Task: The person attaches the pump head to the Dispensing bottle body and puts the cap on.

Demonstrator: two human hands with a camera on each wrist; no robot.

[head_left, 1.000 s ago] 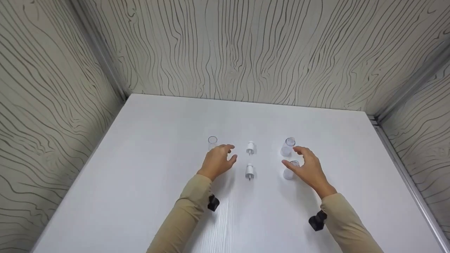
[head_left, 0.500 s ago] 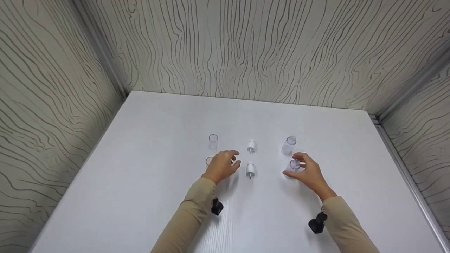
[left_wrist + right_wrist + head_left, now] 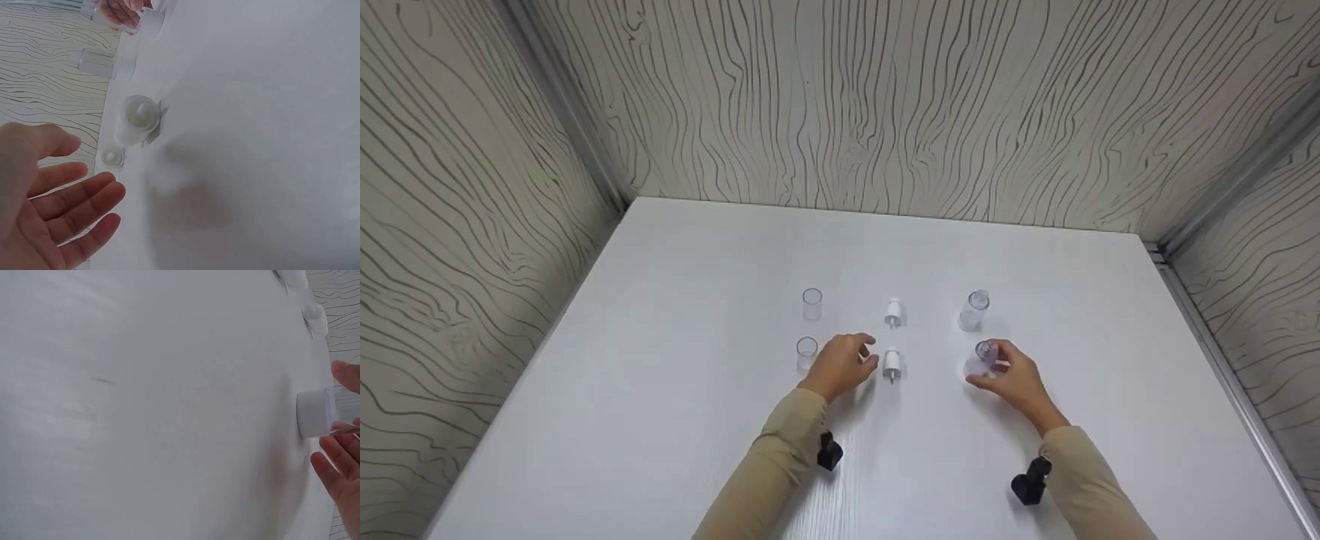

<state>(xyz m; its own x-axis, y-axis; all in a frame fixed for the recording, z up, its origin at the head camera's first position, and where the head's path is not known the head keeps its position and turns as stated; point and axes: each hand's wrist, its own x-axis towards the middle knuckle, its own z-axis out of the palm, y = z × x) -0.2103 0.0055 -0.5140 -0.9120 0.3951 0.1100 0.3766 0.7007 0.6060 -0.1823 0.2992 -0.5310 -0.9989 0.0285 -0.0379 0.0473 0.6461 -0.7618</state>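
My right hand (image 3: 1018,380) holds the near clear bottle (image 3: 985,352) between thumb and fingers. In the right wrist view its white base (image 3: 313,414) stands on the table, with the fingers curled round the clear part above. My left hand (image 3: 840,366) hovers with fingers relaxed, just left of the near white pump top (image 3: 892,363). That pump top sits with a thin stem pointing toward me. In the left wrist view nothing lies between the left thumb and fingers (image 3: 79,208); the pump top (image 3: 138,115) is apart from them.
Another clear bottle (image 3: 973,311) stands behind the held one. A second white pump top (image 3: 893,312) lies farther back in the middle. Two clear open-ended cylinders, one far (image 3: 812,304) and one near (image 3: 807,349), stand at left. Patterned walls enclose the white table (image 3: 697,300).
My right hand has closed its fingers round the near bottle. My left hand has come down and right toward the near pump top, uncovering the near clear cylinder.
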